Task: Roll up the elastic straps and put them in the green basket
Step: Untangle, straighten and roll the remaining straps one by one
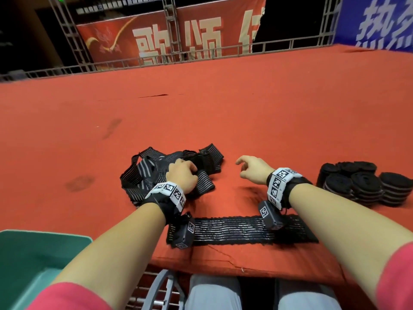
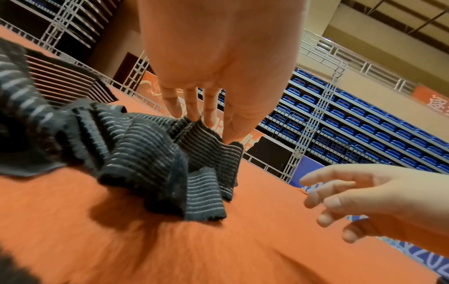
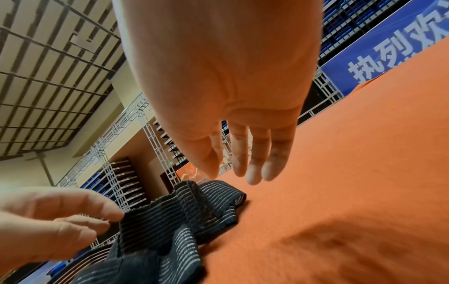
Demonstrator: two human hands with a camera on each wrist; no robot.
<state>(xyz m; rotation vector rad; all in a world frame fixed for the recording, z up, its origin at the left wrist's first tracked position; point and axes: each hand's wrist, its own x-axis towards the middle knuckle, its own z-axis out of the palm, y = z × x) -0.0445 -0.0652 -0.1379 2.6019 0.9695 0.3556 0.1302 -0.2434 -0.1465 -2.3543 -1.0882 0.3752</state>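
Left hand point(image 1: 182, 175) grips strap pile point(image 1: 143, 173), frame centre; right hand point(image 1: 253, 168) relaxed, empty, hovering beside it over bench point(image 1: 223, 113).

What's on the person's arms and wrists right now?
Pink sleeves cover the upper arms; the forearms are bare. Each wrist wears a black strap with a white band of black square markers, and a small black marker-tagged camera block hangs underneath.

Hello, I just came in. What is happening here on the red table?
A seated person is sorting black elastic straps. The left hand pinches a strap from the tangled pile on the red table, while the right hand hovers open beside it, holding nothing. One strap lies flat near the table edge. Several rolled straps stand at the right. The green basket waits at the lower left; what it holds is not visible.
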